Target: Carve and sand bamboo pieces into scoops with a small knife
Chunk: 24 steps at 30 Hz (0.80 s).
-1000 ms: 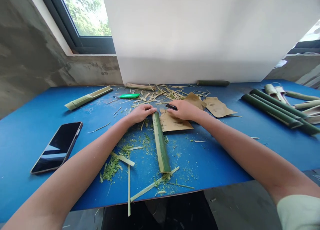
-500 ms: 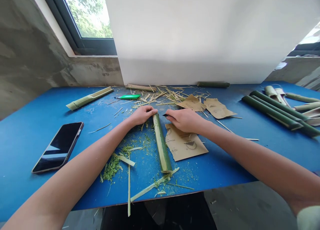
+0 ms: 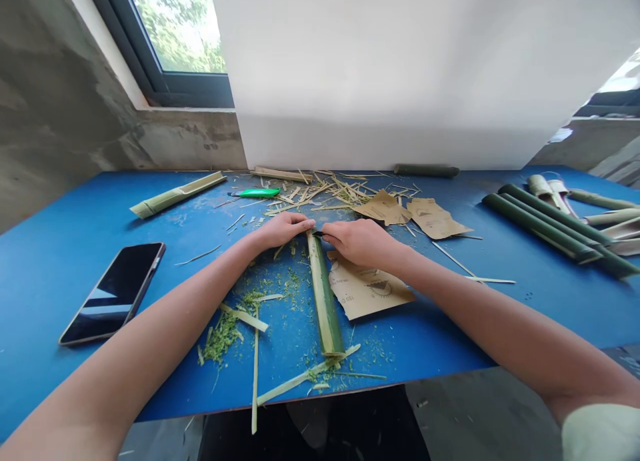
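A length of green bamboo (image 3: 324,297) with a pale stripe along it lies on the blue table, pointing away from me. My left hand (image 3: 287,229) grips its far end, thumb and fingers closed there. From the right, my right hand (image 3: 357,239) is closed around a small dark blade (image 3: 317,233), whose tip meets the bamboo just below my left fingertips. Most of the blade is hidden in my fist. Under my right hand lies a torn piece of brown sandpaper (image 3: 373,293). Green shavings (image 3: 223,336) and pale strips surround the bamboo's near end.
A phone (image 3: 115,293) lies at left, with a split bamboo piece (image 3: 179,194) behind it. Farther back are a green cutter (image 3: 259,193), bamboo slivers (image 3: 320,193) and more sandpaper (image 3: 437,217). Several bamboo tubes (image 3: 543,226) are stacked at right. A white board (image 3: 390,74) stands behind.
My right hand has moved left, bringing the blade from beside the bamboo onto its far end. My left hand keeps its grip there. The bamboo's near end sits slightly lower in the view.
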Available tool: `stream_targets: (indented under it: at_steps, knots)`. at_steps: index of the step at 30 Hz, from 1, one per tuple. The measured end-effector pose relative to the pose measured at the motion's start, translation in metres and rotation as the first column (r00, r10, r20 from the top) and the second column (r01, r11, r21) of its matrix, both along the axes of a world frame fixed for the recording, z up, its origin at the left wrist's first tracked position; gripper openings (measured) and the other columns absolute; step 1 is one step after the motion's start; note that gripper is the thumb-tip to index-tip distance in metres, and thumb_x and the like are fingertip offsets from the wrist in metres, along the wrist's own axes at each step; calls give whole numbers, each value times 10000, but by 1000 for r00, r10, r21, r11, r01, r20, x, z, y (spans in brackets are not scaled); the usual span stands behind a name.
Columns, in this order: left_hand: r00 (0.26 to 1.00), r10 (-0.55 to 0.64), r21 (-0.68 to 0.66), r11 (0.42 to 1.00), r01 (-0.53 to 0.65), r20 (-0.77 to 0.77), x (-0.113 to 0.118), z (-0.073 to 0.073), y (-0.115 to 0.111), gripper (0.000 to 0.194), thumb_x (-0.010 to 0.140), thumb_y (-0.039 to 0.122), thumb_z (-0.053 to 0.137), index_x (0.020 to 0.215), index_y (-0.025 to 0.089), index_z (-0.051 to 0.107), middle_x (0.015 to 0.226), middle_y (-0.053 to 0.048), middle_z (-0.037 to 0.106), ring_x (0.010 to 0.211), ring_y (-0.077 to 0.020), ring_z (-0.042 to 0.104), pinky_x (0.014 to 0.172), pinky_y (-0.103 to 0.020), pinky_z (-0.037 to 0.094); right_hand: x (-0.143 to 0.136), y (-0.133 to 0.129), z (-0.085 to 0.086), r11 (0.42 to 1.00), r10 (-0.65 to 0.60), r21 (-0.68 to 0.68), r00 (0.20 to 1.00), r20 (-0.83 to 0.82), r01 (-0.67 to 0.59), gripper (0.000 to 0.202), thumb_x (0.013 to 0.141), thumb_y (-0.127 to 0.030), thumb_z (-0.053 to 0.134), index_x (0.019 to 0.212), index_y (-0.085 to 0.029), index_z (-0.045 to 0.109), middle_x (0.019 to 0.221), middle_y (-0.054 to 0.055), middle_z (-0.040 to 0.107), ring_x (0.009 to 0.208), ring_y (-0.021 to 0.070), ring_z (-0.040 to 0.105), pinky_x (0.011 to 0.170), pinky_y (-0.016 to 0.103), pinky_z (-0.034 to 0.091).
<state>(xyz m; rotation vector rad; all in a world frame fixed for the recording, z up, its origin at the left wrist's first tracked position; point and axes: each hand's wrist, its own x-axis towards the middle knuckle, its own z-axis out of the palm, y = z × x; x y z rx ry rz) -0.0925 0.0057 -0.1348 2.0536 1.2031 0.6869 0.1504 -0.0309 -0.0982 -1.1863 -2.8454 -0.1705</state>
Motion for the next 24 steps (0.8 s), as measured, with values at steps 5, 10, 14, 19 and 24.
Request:
stream_targets:
  at_steps: [5, 10, 14, 19, 24]
  knots:
    - [992, -118, -140, 982, 124, 52, -12, 7, 4, 561, 802, 683, 705, 1080, 208, 815, 1137, -58, 810, 1090, -278, 691, 1064, -395, 498, 0, -1, -5, 1000, 26, 13, 998, -53, -25, 304, 1124, -365, 377, 1145, -233, 651, 1108, 47, 797, 872, 212, 710, 615, 336, 230]
    - [989, -150, -123, 981, 151, 14, -15, 12, 3, 586, 803, 706, 727, 1125, 227, 832, 1165, -58, 818, 1129, -293, 695, 1104, -403, 489, 3, -1, -3, 1000, -18, 3, 997, -72, 19, 343, 1127, -398, 363, 1153, -230, 661, 1078, 59, 798, 841, 213, 704, 635, 331, 256]
    - [989, -145, -119, 982, 144, -1, -13, 13, 2, 630, 786, 748, 742, 1127, 227, 832, 1147, -66, 822, 1107, -301, 697, 1085, -404, 498, 4, -1, -4, 1000, -8, 4, 998, -61, 8, 341, 1123, -392, 368, 1145, -232, 668, 1080, 59, 800, 841, 214, 699, 631, 333, 237]
    - [989, -144, -94, 986, 140, -31, -11, 13, 3, 651, 790, 779, 711, 1095, 214, 814, 1100, -69, 810, 1073, -291, 692, 1067, -404, 504, 4, 3, -6, 1000, -8, 14, 998, -57, 9, 353, 1122, -416, 371, 1135, -235, 674, 1009, 57, 801, 788, 211, 684, 628, 338, 218]
    - [986, -164, -75, 984, 162, -26, -11, 11, 5, 627, 787, 773, 709, 1024, 199, 791, 1108, -82, 781, 1082, -285, 676, 1066, -408, 501, 7, 2, -4, 997, 69, -33, 996, -48, -71, 326, 1113, -393, 392, 1100, -238, 679, 1049, 51, 808, 800, 203, 671, 646, 336, 236]
